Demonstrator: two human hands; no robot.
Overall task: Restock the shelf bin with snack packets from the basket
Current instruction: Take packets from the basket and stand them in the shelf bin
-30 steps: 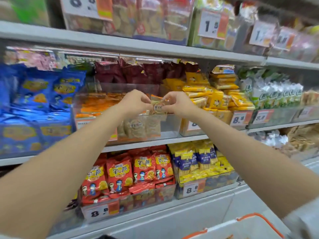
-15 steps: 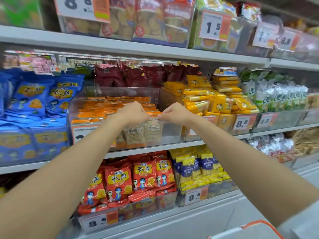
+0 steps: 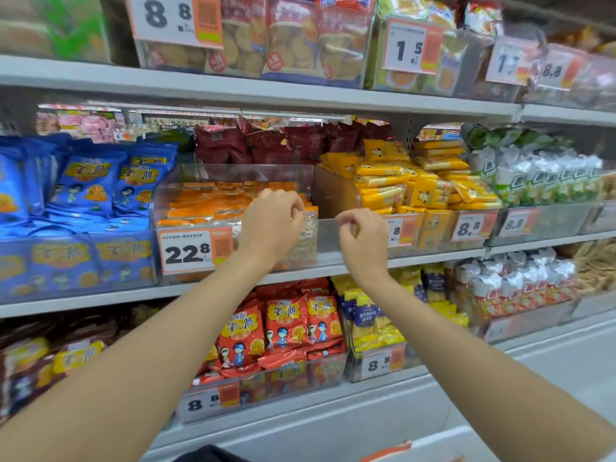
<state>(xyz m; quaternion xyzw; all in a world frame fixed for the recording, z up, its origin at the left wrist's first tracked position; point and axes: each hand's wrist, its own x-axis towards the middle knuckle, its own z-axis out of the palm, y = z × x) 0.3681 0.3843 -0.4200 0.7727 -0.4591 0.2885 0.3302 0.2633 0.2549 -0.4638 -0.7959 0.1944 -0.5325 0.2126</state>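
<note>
Pinching clear snack packet [image 3: 308, 243] in left hand [image 3: 271, 225], inside transparent plastic bin [image 3: 250, 175]. Cannot tell curled right hand's [image 3: 361, 240] grip. Part-filled, gap beyond.

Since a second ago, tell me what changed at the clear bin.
Both hands carried the packet down from above the bin into its front. The right hand let go and moved right to the rim; whether it grips there is unclear. The left hand still pinches the packet's top. The orange packets and price tag stayed.
</note>
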